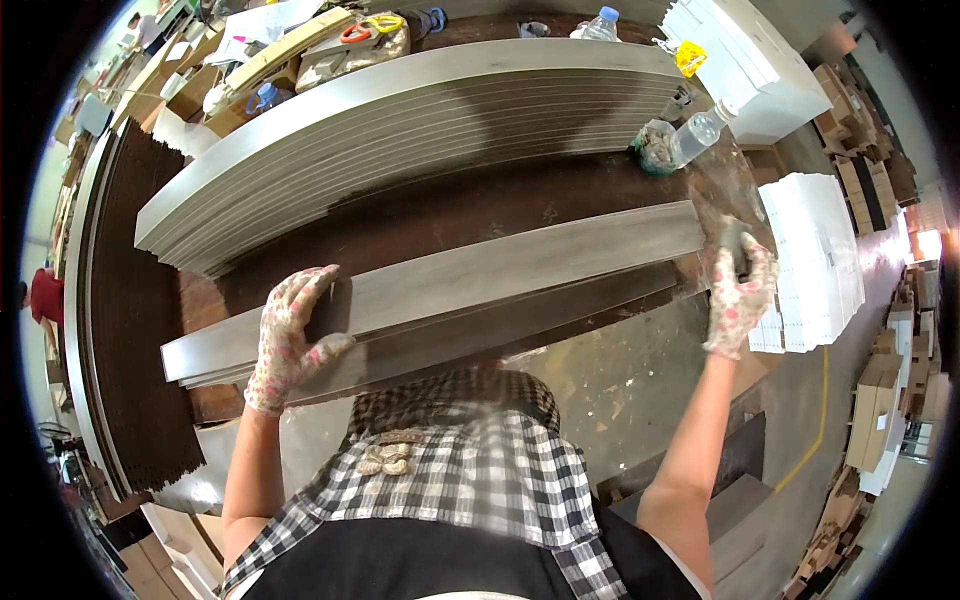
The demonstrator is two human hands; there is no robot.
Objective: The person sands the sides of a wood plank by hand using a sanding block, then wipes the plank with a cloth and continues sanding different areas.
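At between 8 and 9 o'clock the gloved left hand (292,345) lies on the near grey boards (520,262), its grip spread wide, thumb well apart from the fingers; those boards run through the centre along the near edge of the brown desk (450,205); at 3 o'clock the gloved right hand (740,290), just beyond their end, has a half-curled grip, and I cannot tell if it holds anything; between 1 and 2 o'clock a greenish clear jar (655,150) contains brownish bits too small to name, with a tilted clear bottle (697,138) against it, contents unclear; towards 11 o'clock lies a long stack of boards (430,110); beyond, at 1 o'clock, stands a blue-capped bottle (602,27).
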